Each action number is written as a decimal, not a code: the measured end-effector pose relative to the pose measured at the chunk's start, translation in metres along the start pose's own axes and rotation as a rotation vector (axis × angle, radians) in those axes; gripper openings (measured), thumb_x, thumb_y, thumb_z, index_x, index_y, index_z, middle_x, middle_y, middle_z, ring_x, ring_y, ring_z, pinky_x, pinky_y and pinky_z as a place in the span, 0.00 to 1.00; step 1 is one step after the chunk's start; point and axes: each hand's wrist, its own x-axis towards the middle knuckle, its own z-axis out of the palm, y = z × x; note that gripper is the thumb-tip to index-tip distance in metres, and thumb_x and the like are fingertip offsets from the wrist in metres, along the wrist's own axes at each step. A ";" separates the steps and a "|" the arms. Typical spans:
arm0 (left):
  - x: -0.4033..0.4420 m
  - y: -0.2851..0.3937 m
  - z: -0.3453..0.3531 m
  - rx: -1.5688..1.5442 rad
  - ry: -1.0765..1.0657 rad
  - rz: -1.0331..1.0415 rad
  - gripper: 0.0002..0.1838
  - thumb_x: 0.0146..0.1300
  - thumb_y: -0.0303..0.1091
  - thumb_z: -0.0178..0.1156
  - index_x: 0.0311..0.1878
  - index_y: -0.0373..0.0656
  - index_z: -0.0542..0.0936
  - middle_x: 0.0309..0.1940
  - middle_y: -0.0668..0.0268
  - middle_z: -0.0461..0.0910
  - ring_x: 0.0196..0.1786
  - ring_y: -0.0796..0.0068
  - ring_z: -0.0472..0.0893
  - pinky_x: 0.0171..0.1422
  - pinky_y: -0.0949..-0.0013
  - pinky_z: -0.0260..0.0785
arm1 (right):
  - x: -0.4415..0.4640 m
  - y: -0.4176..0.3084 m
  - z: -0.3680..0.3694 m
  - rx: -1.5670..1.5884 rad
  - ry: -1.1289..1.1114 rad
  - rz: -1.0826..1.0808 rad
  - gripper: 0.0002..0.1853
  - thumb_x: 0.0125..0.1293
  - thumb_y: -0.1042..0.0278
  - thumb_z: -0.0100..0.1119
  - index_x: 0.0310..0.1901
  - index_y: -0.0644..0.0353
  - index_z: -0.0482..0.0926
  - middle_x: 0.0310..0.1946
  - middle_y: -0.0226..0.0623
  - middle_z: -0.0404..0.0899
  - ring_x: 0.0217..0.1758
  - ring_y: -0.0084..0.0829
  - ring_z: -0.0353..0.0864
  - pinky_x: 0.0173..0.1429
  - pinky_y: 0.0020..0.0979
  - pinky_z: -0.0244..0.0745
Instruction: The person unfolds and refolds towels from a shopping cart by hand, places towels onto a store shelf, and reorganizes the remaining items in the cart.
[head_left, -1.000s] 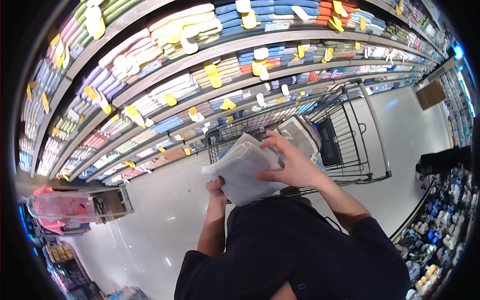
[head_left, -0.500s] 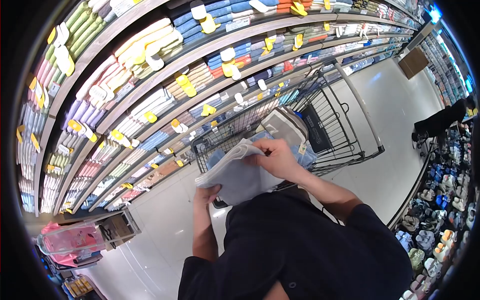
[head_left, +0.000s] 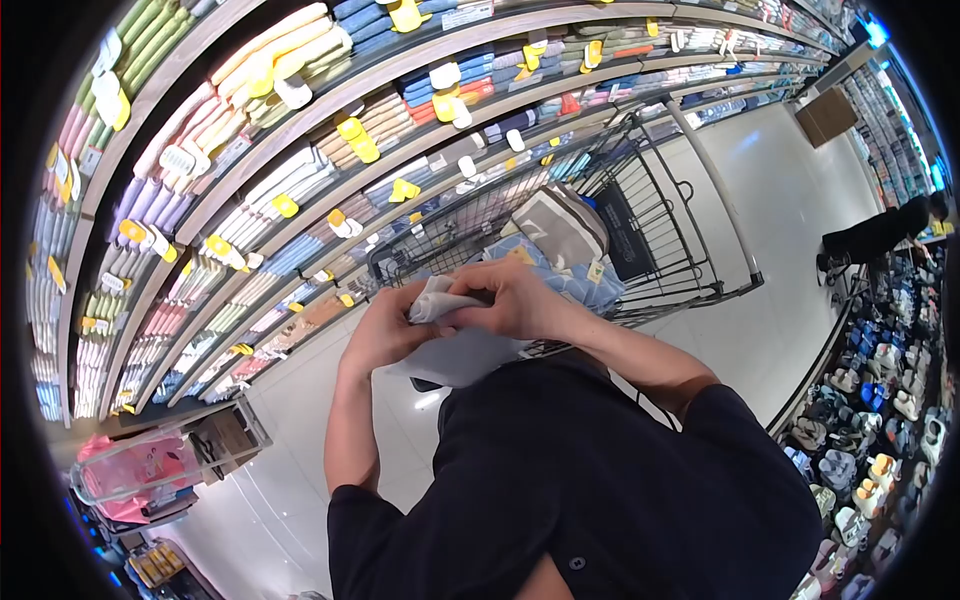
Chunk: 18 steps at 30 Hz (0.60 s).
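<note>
A light grey towel (head_left: 462,358) hangs in front of my torso, its top edge bunched between my two hands. My left hand (head_left: 392,322) is closed on the left part of that edge. Close beside it, my right hand (head_left: 515,302) curls its fingers and thumb round the other part. The lower part of the towel hangs loose. Just beyond my hands stands a wire shopping cart (head_left: 690,250). In it lie a blue patterned cloth (head_left: 585,285) and a folded brown-and-white striped cloth (head_left: 560,228).
Shelves of folded towels (head_left: 285,190) with yellow and white tags curve along the left and front. Rows of shoes (head_left: 870,400) line the right side. A person in dark clothes (head_left: 880,232) is there too. Cardboard box (head_left: 826,117) stands far off; pink bag (head_left: 140,470) sits lower left.
My left hand has risen from the towel's lower left corner to its top edge, near my right hand. The towel, held out broad before, is now bunched at the top.
</note>
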 end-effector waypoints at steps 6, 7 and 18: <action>-0.014 -0.017 0.005 -0.041 0.358 0.105 0.19 0.53 0.22 0.73 0.51 0.41 0.84 0.39 0.66 0.88 0.42 0.75 0.85 0.48 0.69 0.76 | -0.034 0.014 -0.021 -0.359 -0.142 0.002 0.16 0.59 0.65 0.75 0.45 0.64 0.86 0.52 0.40 0.83 0.55 0.39 0.83 0.58 0.37 0.75; -0.016 -0.020 0.002 -0.021 0.400 0.143 0.17 0.55 0.20 0.71 0.49 0.40 0.84 0.37 0.66 0.88 0.41 0.77 0.84 0.47 0.71 0.76 | -0.040 0.015 -0.025 -0.297 -0.153 0.074 0.16 0.58 0.64 0.75 0.45 0.63 0.86 0.50 0.40 0.84 0.53 0.41 0.83 0.57 0.38 0.76; -0.008 -0.045 0.004 -0.231 0.466 0.207 0.14 0.56 0.16 0.71 0.40 0.41 0.78 0.36 0.70 0.83 0.39 0.82 0.83 0.43 0.76 0.75 | -0.042 0.004 -0.036 -0.425 -0.134 0.123 0.15 0.59 0.61 0.74 0.42 0.62 0.86 0.40 0.43 0.85 0.39 0.48 0.84 0.46 0.40 0.79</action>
